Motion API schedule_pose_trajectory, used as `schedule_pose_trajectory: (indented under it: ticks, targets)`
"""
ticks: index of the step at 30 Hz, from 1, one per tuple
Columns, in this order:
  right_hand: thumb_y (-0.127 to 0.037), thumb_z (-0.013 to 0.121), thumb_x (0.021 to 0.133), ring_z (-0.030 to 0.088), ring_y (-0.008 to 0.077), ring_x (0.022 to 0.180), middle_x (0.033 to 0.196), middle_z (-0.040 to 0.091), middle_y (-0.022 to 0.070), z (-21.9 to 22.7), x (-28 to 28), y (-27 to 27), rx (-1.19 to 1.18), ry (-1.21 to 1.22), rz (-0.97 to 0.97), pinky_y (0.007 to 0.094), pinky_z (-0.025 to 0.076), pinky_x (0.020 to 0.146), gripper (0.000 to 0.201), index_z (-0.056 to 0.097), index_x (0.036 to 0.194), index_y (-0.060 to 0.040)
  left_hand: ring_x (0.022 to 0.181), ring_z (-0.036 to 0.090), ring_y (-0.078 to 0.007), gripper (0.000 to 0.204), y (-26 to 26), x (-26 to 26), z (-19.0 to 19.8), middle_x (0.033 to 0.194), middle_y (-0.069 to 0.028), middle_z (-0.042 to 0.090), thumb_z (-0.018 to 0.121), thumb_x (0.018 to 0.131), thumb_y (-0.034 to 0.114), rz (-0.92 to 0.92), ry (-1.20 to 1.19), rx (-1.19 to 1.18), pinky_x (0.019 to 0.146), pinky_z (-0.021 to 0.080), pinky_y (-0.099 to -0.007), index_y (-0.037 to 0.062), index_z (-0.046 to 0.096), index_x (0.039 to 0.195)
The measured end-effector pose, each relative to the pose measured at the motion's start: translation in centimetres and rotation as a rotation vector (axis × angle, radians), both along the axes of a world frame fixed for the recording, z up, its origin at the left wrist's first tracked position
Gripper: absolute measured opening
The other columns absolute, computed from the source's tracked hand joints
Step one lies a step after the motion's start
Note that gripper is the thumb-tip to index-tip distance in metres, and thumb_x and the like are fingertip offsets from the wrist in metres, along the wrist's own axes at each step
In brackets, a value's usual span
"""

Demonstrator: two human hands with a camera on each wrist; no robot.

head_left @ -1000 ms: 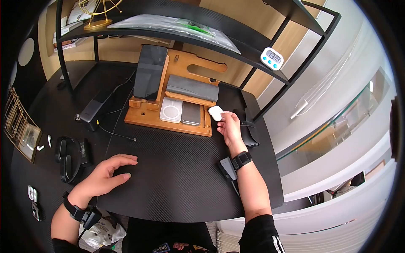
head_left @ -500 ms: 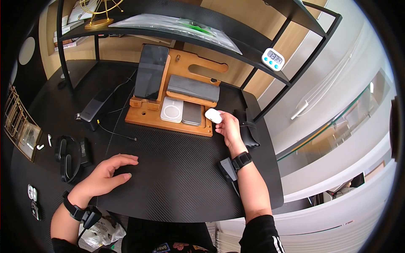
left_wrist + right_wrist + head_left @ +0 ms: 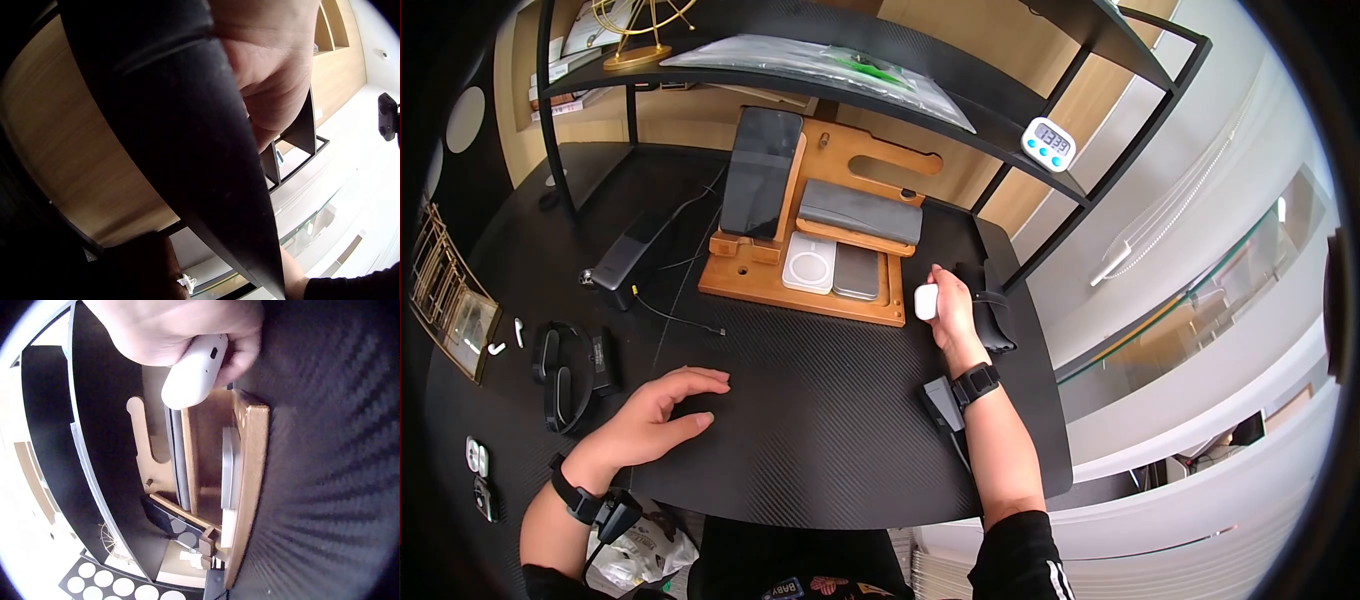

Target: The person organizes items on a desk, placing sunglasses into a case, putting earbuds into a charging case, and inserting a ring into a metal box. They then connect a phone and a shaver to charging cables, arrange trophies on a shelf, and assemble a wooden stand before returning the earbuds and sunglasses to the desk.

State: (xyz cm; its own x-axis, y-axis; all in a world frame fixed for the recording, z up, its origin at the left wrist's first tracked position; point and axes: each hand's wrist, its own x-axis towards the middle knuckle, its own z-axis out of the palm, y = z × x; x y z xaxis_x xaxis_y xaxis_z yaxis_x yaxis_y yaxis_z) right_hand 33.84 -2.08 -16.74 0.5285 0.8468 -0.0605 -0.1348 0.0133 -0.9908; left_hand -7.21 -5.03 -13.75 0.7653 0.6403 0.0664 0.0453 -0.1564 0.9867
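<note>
My right hand (image 3: pixel 950 312) grips a white earbud case (image 3: pixel 926 302) just to the right of a wooden desk stand (image 3: pixel 800 298). In the right wrist view a small dark port shows in the end of the case (image 3: pixel 194 374). On the stand are a black phone (image 3: pixel 760 175), a dark grey glasses case (image 3: pixel 860 212), a white square charger (image 3: pixel 809 262) with a ring on it and a grey flat tin (image 3: pixel 857 273). My left hand (image 3: pixel 652 420) rests at the desk's near left, holding nothing, fingers loosely bent.
Two white earbuds (image 3: pixel 519 332) lie at the left by a wire-frame ornament (image 3: pixel 468 325). Black headgear (image 3: pixel 565 375) and a power bank (image 3: pixel 630 262) with cables are close by. A black pouch (image 3: pixel 993 310) lies beyond my right hand. A shelf with a timer (image 3: pixel 1048 145) spans the back.
The case in my right hand first came left over the stand's corner, then swung back right and toward me, turning more upright. My left hand has stayed put.
</note>
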Motion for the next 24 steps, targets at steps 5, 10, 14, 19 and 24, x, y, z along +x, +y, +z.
schedule_pose_trajectory:
  ticks: [5,10,14,19,24]
  targets:
    - [-0.033,0.055,0.090,0.051,0.0095,0.047,0.059,0.054,-0.0006,0.7,-1.0,-0.1,-0.041,-0.015,0.143,0.0237,0.041,0.041,0.028,0.062,0.087,-0.0065,0.121,0.045,-0.0203,0.035,0.0,0.0,0.0,0.128,-0.0127,0.047,0.055,0.084,-0.004,0.004,0.012,0.016,0.104,0.034,-0.0313,0.0031,0.055,0.118]
    - [-0.031,0.052,0.092,0.052,0.0093,0.050,0.067,0.058,0.0015,2.2,-2.6,-0.7,-0.106,0.036,0.160,0.0226,0.037,0.039,0.025,0.060,0.094,-0.0079,0.121,0.045,-0.0201,0.035,0.1,-0.1,-0.1,0.128,-0.0126,0.047,0.056,0.084,-0.004,0.000,0.003,0.018,0.104,0.034,-0.0315,0.0036,0.055,0.118]
    - [-0.031,0.052,0.092,0.056,0.0091,0.061,0.077,0.061,0.0045,2.8,-2.5,-0.8,-0.117,0.103,0.191,0.0215,0.042,0.044,0.026,0.058,0.101,-0.0081,0.121,0.045,-0.0200,0.035,0.1,-0.1,-0.2,0.128,-0.0125,0.047,0.056,0.084,-0.004,0.004,0.002,0.023,0.103,0.034,-0.0313,0.0042,0.055,0.118]
    - [-0.014,0.058,0.087,0.061,0.0096,0.075,0.092,0.060,0.0041,5.8,-4.1,-2.4,-0.043,0.082,0.556,0.0220,0.053,0.060,0.024,0.057,0.108,-0.0044,0.121,0.045,-0.0199,0.035,0.1,-0.2,-0.4,0.128,-0.0119,0.048,0.056,0.084,-0.002,0.001,0.013,0.037,0.102,0.034,-0.0307,0.0048,0.055,0.118]
    - [0.013,0.064,0.074,0.062,0.0138,0.090,0.100,0.060,0.0063,6.3,-7.8,-2.8,-0.081,0.141,0.821,0.0253,0.056,0.080,0.049,0.053,0.120,-0.0006,0.120,0.046,-0.0189,0.034,0.4,-0.3,-0.8,0.128,-0.0119,0.048,0.057,0.084,0.000,-0.007,0.003,0.040,0.101,0.035,-0.0306,0.0046,0.055,0.118]
